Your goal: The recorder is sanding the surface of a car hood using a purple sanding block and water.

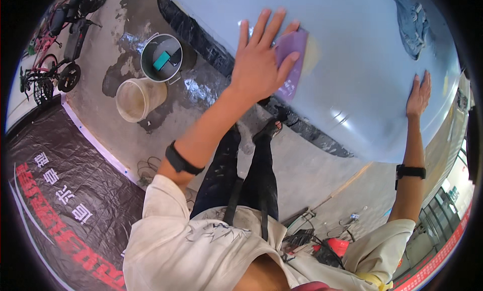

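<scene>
My left hand (pixel 259 64) lies palm down on a glossy pale blue-grey car panel (pixel 352 64). Its fingers are stretched out, and a purple sheet that looks like sandpaper (pixel 290 52) is caught between thumb and index finger. What lies under the palm is hidden. Beside the sheet, a dull yellowish patch (pixel 311 57) shows on the panel. Farther right, my right hand (pixel 419 94) rests flat near the panel's edge, fingers extended, holding nothing. A crumpled blue cloth (pixel 410 24) lies on the panel beyond it.
At left on the wet concrete stand a metal pot (pixel 160 38) with a green block inside and a whitish bucket (pixel 132 100). A dark printed tarp (pixel 95 190) hangs or lies lower left. Bikes (pixel 65 49) stand far left. Cables and a red object (pixel 338 246) lie behind me.
</scene>
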Demonstrator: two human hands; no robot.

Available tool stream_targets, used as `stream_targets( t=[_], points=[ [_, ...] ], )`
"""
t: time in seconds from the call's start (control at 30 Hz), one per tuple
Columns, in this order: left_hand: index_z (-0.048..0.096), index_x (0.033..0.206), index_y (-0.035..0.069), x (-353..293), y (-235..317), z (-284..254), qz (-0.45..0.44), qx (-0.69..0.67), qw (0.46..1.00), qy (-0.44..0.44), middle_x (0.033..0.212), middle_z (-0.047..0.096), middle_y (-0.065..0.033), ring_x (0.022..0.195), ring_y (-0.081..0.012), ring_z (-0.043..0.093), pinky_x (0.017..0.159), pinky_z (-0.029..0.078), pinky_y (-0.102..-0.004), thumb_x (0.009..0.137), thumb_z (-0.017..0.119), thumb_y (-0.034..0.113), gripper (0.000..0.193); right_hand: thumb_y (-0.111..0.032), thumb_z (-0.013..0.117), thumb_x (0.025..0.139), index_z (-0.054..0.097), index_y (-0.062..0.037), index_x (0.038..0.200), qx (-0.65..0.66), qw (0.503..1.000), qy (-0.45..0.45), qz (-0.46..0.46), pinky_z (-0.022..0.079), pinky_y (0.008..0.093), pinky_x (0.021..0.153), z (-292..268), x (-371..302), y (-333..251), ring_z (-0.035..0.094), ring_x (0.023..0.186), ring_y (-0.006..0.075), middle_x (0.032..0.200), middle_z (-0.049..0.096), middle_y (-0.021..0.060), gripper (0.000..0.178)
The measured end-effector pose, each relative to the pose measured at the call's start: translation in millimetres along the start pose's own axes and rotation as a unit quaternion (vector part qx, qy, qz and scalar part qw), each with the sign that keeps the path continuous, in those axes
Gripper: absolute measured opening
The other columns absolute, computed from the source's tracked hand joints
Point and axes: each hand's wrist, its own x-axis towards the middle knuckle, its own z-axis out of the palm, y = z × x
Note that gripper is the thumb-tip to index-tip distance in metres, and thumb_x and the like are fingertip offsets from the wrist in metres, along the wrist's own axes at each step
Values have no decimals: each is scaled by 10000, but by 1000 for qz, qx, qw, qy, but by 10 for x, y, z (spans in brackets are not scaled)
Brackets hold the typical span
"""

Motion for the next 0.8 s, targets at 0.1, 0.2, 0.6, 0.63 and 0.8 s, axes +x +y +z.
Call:
stream_targets(
  t=[0.1,0.2,0.6,0.63,0.8],
  points=[
    [456,1566,164,-49,180,121,-3,-89,995,35,1676,325,-93,1558,-342,253,1246,142,-614,986,603,418,650,-593,362,1064,379,-185,1605,6,1000,1,-4,214,443,1256,2,28,-22,290,1543,301,1657,361,89,678],
    [444,1571,162,-436,468,227,89,-30,989,-116,1674,333,-86,1561,-300,262,1260,166,-569,992,594,397,643,-589,361,1066,380,-190,1605,-1,1000,2,-1,214,445,1255,16,-11,46,291,1543,299,1655,363,88,670],
    [371,1594,88,25,112,26,93,-5,995,-38,1666,337,-116,1555,-336,264,1251,197,-563,1010,557,323,656,-623,353,1049,375,-219,1608,-5,1000,14,5,222,439,1260,39,12,14,314,1536,290,1657,367,70,690],
    [373,1590,74,-85,197,7,117,-14,990,-77,1664,338,-124,1553,-344,266,1250,196,-563,1017,550,306,643,-631,350,1046,373,-221,1609,-1,1000,15,0,222,438,1261,47,-1,6,315,1537,285,1658,366,67,697],
    [425,1552,31,-542,271,-379,70,-154,969,-182,1616,412,-152,1508,-347,356,1240,260,-508,1027,542,236,576,-605,350,1062,373,-179,1610,-28,999,23,-9,214,438,1262,74,-22,108,313,1535,310,1657,361,108,695]
  ],
)
